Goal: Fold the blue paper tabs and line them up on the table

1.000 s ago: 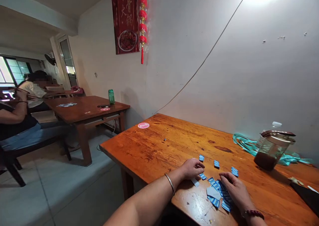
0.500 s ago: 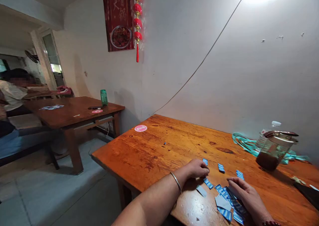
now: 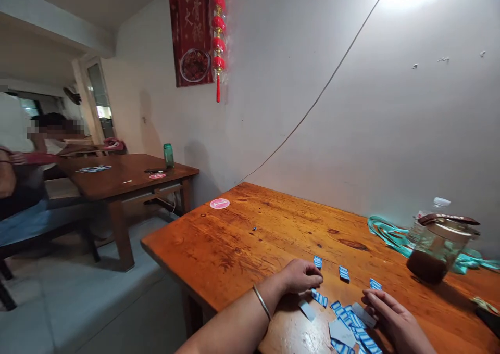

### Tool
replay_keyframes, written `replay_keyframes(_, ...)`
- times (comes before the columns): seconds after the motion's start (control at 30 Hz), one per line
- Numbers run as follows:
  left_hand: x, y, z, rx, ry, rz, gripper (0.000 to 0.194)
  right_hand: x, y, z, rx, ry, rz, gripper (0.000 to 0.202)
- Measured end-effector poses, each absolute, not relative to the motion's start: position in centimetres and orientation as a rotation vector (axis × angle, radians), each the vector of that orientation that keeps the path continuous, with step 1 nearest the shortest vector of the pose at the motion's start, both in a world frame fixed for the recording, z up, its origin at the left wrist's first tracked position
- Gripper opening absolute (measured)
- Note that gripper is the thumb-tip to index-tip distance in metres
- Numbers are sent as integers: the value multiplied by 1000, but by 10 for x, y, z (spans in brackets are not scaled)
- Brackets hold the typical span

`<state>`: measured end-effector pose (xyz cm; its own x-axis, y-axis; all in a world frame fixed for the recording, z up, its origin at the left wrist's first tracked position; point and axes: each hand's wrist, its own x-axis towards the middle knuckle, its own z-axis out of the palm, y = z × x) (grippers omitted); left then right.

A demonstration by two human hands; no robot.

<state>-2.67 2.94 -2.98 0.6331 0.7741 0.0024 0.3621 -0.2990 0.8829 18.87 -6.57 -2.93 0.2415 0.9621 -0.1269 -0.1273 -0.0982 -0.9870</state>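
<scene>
Blue-and-white striped paper pieces (image 3: 349, 318) lie in a loose heap near the front of the wooden table (image 3: 234, 244). My left hand (image 3: 302, 277), with a bangle at the wrist, rests on the table beside a striped piece (image 3: 319, 298) and a plain pale piece (image 3: 307, 310); its fingers are curled together, and what they hold, if anything, is hidden. At the heap's right side, my right hand (image 3: 390, 315) has thumb and fingers closed beside a pale piece (image 3: 364, 315). Three striped pieces (image 3: 344, 273) lie separately beyond the hands.
A jug of dark liquid (image 3: 433, 255), a clear bottle (image 3: 441, 203) and turquoise straps (image 3: 385, 229) stand or lie at the right by the wall. A pink round sticker (image 3: 220, 203) marks the far left. People sit near another table (image 3: 133, 166).
My right hand has shifted slightly, and a pale piece now shows beside its fingers. My left hand keeps nearly the same pose. The camera view has turned a little left.
</scene>
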Motion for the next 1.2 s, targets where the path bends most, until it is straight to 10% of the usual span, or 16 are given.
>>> replay_keyframes(0.43,-36,7,-26,2596,647,475,56,183,-73,-36,-1578,-1320,839,42)
replay_keyframes(1.2,-30,-2,-39,2700,915,617,17,182,-71,-41,-1614,-1407,714,40)
